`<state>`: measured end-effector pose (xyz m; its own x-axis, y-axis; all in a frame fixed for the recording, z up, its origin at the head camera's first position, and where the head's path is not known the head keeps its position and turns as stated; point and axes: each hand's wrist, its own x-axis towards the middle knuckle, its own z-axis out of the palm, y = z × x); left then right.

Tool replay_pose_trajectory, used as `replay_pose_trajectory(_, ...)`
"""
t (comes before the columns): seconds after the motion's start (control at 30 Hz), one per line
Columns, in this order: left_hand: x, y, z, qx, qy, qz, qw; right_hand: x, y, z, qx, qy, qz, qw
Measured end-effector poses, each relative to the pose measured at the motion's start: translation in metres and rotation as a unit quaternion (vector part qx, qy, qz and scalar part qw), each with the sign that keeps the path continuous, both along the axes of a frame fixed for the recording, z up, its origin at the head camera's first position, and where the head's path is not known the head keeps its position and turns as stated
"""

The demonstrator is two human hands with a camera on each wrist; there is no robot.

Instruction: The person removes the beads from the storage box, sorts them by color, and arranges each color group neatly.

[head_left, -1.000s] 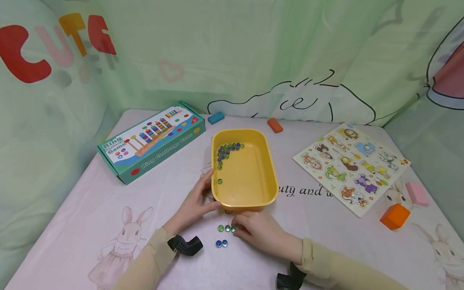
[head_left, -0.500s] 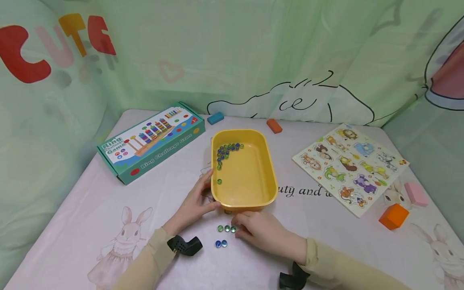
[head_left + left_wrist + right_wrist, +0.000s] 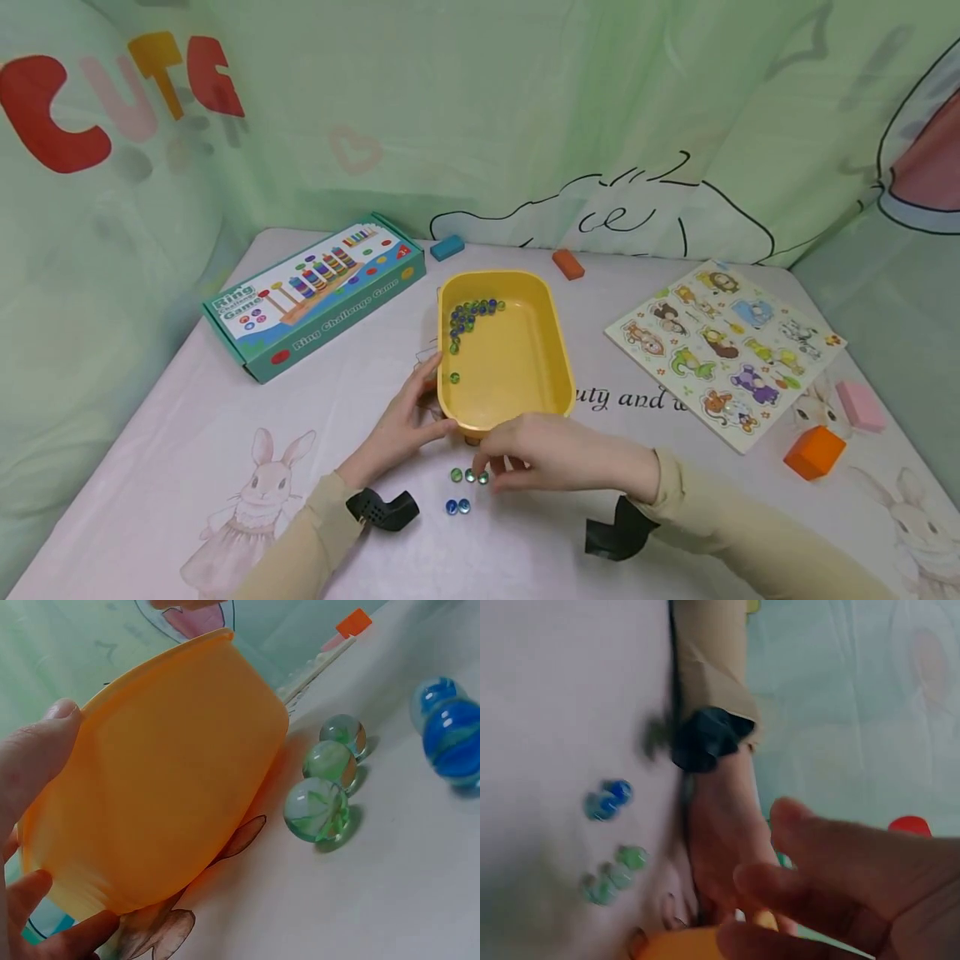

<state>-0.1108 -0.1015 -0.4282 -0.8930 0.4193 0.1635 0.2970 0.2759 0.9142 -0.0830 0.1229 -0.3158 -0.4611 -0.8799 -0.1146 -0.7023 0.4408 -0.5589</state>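
Observation:
A yellow tray (image 3: 558,367) stands mid-table with several blue and green marbles (image 3: 468,312) in its far left corner. One green marble (image 3: 453,377) lies alone inside. My left hand (image 3: 422,402) grips the tray's near left corner (image 3: 165,780), thumb on the rim. Three green marbles (image 3: 469,476) and two blue marbles (image 3: 457,506) lie on the cloth in front of the tray. My right hand (image 3: 495,465) hovers just right of the green ones (image 3: 316,809), fingertips curled together. Whether they pinch anything is hidden.
A teal ring-game box (image 3: 315,292) lies at the left and an animal puzzle board (image 3: 723,350) at the right. Small blocks are scattered: blue (image 3: 447,246), orange (image 3: 567,262), a bigger orange cube (image 3: 812,452), pink (image 3: 860,406). Green curtains enclose the table.
My right hand has lifted off the cloth and moved slightly toward the tray's front edge. The left hand, tray and loose marbles have stayed put.

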Motion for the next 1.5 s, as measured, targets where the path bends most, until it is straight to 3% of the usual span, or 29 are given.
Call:
replay_pose_trajectory(0.13,0.000,0.000,0.000,0.000,-0.003,0.001,1.0000,-0.021,-0.001,0.014,0.000,-0.045,-0.008,0.999)
replay_pose_trajectory(0.3,-0.001,0.000,-0.001,0.000,-0.008,0.002,1.0000,-0.047,-0.003,0.021,0.009,-0.047,-0.032,0.998)
replay_pose_trajectory(0.57,0.002,0.002,0.007,-0.002,-0.024,0.001,0.9997,-0.081,-0.008,0.012,0.014,-0.051,-0.089,0.995)
replay_pose_trajectory(0.7,0.000,0.001,0.004,-0.002,-0.018,-0.003,0.9998,-0.093,-0.013,0.005,0.015,-0.042,-0.120,0.992)
replay_pose_trajectory(1.07,0.000,0.000,0.006,-0.003,-0.023,-0.001,0.9997,-0.118,-0.028,-0.017,0.021,-0.019,-0.164,0.986)
replay_pose_trajectory(1.5,-0.001,0.000,0.002,0.005,-0.020,-0.003,0.9998,-0.129,-0.046,-0.034,0.133,-0.027,-0.142,0.981)
